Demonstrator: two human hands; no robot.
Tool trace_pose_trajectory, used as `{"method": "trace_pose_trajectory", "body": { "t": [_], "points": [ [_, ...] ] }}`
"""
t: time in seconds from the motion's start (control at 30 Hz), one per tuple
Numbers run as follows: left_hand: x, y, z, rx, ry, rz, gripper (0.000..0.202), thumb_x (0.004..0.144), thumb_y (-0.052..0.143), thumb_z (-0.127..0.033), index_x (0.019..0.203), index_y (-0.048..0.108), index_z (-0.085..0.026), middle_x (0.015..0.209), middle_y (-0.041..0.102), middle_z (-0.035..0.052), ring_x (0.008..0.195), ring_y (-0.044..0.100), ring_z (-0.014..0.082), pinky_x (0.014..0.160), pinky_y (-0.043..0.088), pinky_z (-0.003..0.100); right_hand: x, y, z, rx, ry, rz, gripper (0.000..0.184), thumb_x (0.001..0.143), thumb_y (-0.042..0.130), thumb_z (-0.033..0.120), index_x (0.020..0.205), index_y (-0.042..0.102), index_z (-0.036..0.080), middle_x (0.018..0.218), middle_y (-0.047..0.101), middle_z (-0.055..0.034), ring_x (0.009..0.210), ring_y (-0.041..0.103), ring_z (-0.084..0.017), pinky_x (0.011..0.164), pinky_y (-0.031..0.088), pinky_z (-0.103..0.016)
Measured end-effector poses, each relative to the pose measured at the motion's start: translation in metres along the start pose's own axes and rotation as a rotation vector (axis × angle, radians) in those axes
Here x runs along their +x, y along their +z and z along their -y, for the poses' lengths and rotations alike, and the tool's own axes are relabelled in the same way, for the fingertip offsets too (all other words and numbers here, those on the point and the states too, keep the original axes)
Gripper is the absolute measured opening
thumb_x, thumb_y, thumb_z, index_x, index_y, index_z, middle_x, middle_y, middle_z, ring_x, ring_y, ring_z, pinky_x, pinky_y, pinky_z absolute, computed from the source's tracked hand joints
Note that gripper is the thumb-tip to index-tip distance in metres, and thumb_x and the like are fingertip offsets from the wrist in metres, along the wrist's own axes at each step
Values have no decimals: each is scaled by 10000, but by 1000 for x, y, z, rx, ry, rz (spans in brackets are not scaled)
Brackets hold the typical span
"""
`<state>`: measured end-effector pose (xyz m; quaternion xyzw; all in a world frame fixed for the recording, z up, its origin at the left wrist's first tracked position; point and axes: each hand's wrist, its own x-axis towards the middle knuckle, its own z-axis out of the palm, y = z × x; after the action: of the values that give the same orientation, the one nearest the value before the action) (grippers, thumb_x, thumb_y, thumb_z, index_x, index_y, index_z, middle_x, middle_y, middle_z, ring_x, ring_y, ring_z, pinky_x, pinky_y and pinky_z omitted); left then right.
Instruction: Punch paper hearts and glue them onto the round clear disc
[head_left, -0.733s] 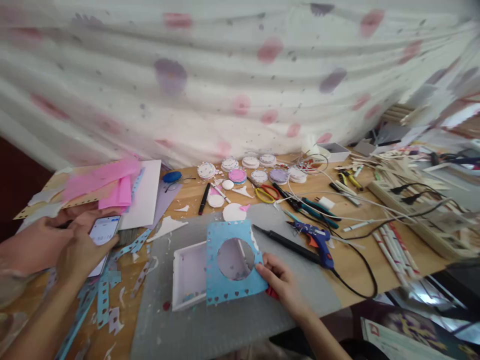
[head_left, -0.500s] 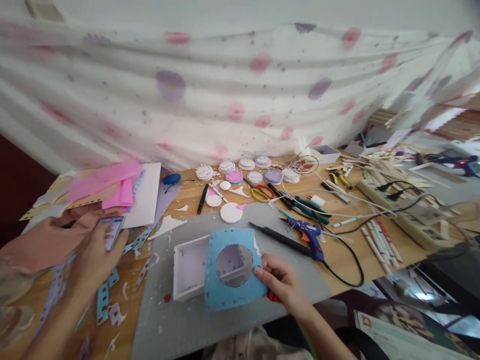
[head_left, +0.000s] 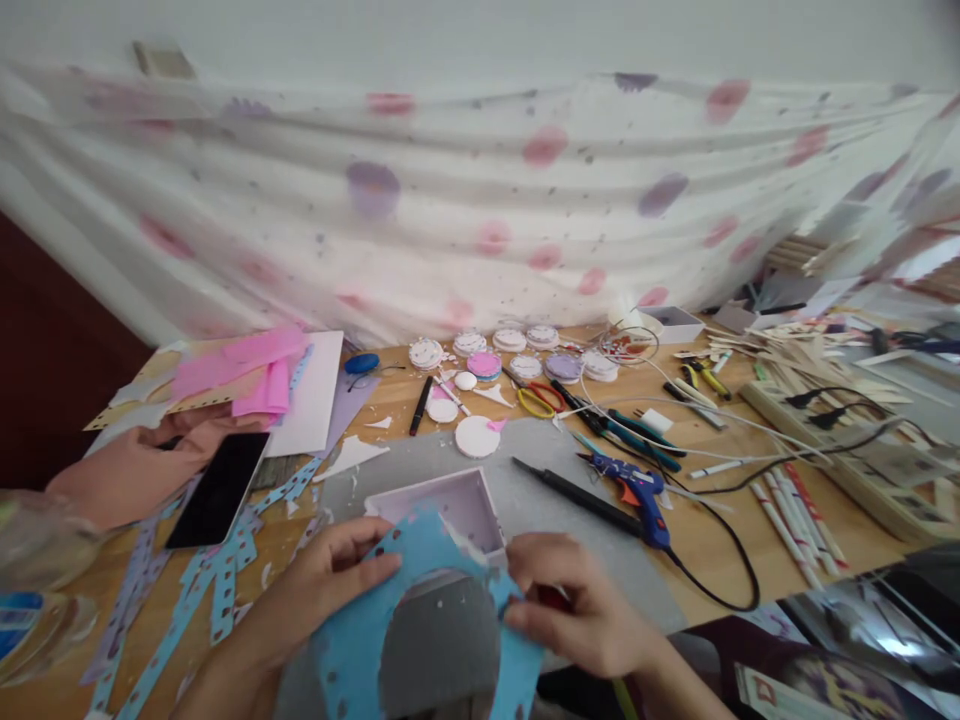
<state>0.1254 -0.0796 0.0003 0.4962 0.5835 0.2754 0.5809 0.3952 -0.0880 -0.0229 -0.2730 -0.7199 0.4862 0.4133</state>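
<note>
Between both hands is a blue dotted sheet (head_left: 424,545) with a large round hole cut through it, tilted up near the front edge of the table. My left hand (head_left: 341,575) is closed on its upper left edge, thumb on top. My right hand (head_left: 574,605) pinches the right edge. Something red shows partly behind my right fingers; I cannot make out what it is. Just beyond the sheet, a shallow pale lilac box (head_left: 469,495) lies on the grey mat (head_left: 600,560), partly covered by the sheet and my hands.
A dark-screened phone (head_left: 219,490) lies at left among blue dotted strips (head_left: 223,600). A glue gun (head_left: 634,490), a black pen-like tool (head_left: 577,495) and red-and-yellow scissors (head_left: 538,400) lie to the right. Behind are several round discs (head_left: 484,365), cables and a power strip (head_left: 817,460).
My left hand has let go of the phone, its screen now dark, and taken hold of the blue sheet. The sheet has come closer to me and turned, uncovering more of the box.
</note>
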Motion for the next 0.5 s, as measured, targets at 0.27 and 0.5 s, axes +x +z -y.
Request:
{"method": "trace_pose_trajectory", "body": {
  "t": [0.27,0.5],
  "points": [
    [9,3,24,17,104,-342,503,753,681,-627,1017,649,-199,742,713,11,654,685,216,578,552,275,17,-22,-23,841,592,-482,438,805,478,557,623,564,168,488,514,17,347,314,-59,354,139,-179],
    [39,23,35,62,195,-446,427,779,661,-601,926,625,-202,735,696,-3,657,660,191,575,523,241,46,-25,-9,906,632,-252,226,718,691,309,831,541,184,750,602,9,562,528,-79,421,276,-143]
  ]
}}
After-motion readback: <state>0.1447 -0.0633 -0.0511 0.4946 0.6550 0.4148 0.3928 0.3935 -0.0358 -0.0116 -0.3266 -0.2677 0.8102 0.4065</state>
